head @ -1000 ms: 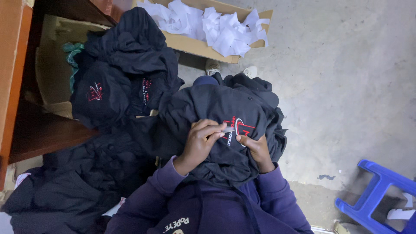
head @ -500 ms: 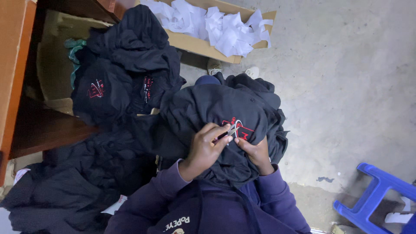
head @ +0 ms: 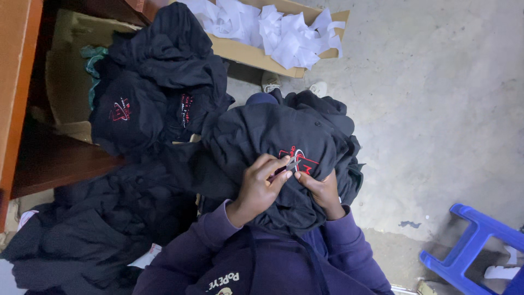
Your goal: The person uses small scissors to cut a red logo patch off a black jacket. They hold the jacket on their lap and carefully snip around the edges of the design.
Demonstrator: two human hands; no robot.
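Garment: black jacket (head: 273, 136) with red and white embroidery (head: 299, 159) lies bunched over my lap, soft and creased.
Left hand: my left hand (head: 261, 188) has its grip closed around small metal snips (head: 291, 165), tips at the embroidery.
Right hand: my right hand (head: 323, 188) presses and pinches the fabric just beside the embroidery; grip closed on the cloth.
Pile: more black garments (head: 158, 82) with red logos are heaped to my left, others (head: 93, 229) spill low beside my purple sleeve (head: 196, 240).
Box: cardboard box (head: 256, 54) holds crumpled white paper scraps (head: 273, 27), beyond the jacket.
Floor: grey concrete (head: 436, 109), rough and speckled.
Stool: blue plastic stool (head: 469, 246), well apart on my right.
Shelf: brown wooden shelf (head: 38, 158), behind the pile.
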